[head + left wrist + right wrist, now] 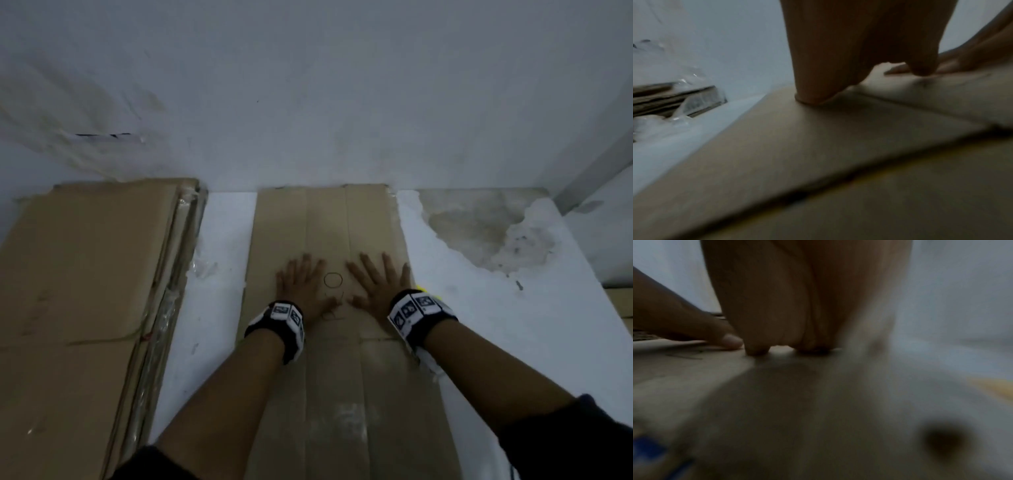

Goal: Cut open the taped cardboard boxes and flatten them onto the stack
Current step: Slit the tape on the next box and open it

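A flattened brown cardboard box [325, 222] lies on the white table [219, 274], reaching to the wall. My left hand [301, 287] and right hand [380, 284] press flat on it side by side, fingers spread and straight, on either side of a drawn circle [333, 280]. In the left wrist view the left hand [849, 48] rests palm down on the cardboard [797, 146]. The right wrist view is blurred; the right hand [797, 305] lies on the cardboard [735, 394]. A stack of flattened boxes [85, 291] lies at the left.
The stack's edge with clear tape [684, 100] shows in the left wrist view. A yellow object [426, 291] peeks out just right of my right wrist. The table's white coating is peeled in a patch [486, 226] at the back right. A wall [308, 85] stands directly behind.
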